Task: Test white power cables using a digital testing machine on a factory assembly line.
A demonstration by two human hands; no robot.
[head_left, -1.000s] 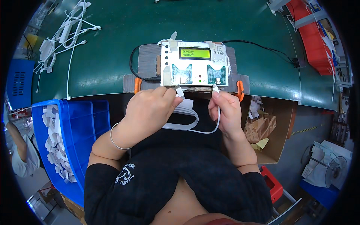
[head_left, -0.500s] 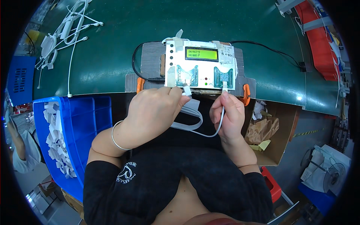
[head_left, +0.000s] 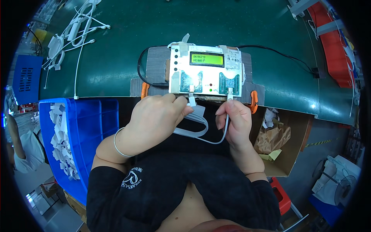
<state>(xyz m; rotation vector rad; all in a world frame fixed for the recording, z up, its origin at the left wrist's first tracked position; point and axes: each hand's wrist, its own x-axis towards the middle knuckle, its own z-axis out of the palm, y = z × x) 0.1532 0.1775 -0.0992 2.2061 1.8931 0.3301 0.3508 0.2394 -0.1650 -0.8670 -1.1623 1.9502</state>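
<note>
A white cable tester (head_left: pixel 177 83) with a lit green-yellow screen (head_left: pixel 207 58) sits at the bench's near edge. My left hand (head_left: pixel 154 118) is closed on one end of a white cable, its plug (head_left: pixel 192 100) just short of the left green circuit board (head_left: pixel 191 79). Pinched between my right thumb and fingers, the cable's other plug (head_left: pixel 230 95) meets the right green circuit board (head_left: pixel 229 80); my right hand (head_left: pixel 239 120) is closed round it. The coiled white cable (head_left: pixel 210 142) hangs below and between both hands. A green light (head_left: pixel 210 90) glows between the boards.
White cables (head_left: pixel 79 29) lie in a tangle at the bench's far left. A blue bin (head_left: pixel 110 120) with white paper scraps stands at left. At right, a cardboard box (head_left: pixel 288 162) holds crumpled brown paper (head_left: pixel 272 139). Orange clamps (head_left: pixel 254 101) flank the tester.
My left hand has drawn its plug slightly back toward me, away from the left board. My right hand keeps its plug at the right board. The whole view has shifted a little.
</note>
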